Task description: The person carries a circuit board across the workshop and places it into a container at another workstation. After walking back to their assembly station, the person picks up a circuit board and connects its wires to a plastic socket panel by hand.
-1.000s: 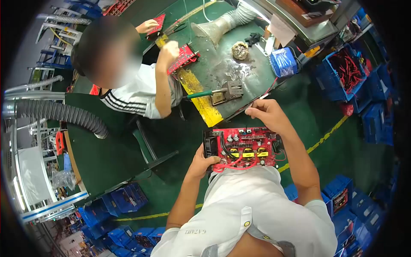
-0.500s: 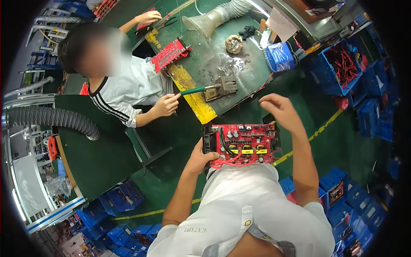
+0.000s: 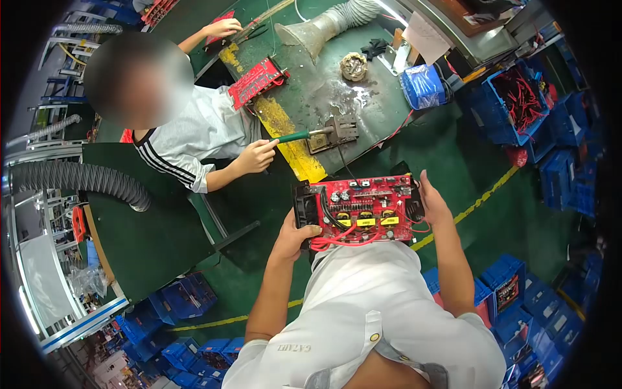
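In front of my waist is a red circuit board (image 3: 369, 211) with yellow-labelled transformers, black and red wires, and black end panels. My left hand (image 3: 293, 238) is closed on its left end, thumb over the front corner by the black fan (image 3: 304, 206). Against the right end panel lies my right hand (image 3: 433, 204), gripping that side; some of its fingers are hidden behind the board. Loose red wires (image 3: 346, 241) run along the edge nearest my body.
A co-worker at the green workbench (image 3: 304, 78) holds a green-handled soldering iron (image 3: 291, 137) at a metal stand (image 3: 340, 129). Another red board (image 3: 259, 83) lies there, under a fume duct (image 3: 317, 32). Blue crates (image 3: 512, 107) stand to the right.
My right hand has come down from above the board's right side onto its right end. The board has shifted slightly left and up, with my left hand still on it.
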